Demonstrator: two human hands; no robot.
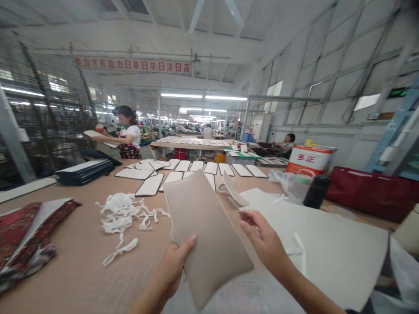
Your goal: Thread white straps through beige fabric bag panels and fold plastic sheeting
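Work appears partway: the left hand (176,264) holds a beige panel (206,226) above the surface (75,248), fingers closed on its edge; the right hand (262,242), half-curled, appears empty; white panels (149,185) lie beyond.

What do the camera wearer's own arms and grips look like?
The left grip and right grip are ungloved human hands. No sleeve, watch or bracelet shows on the left forearm or right forearm. No rings are visible, though the left grip is partly hidden.
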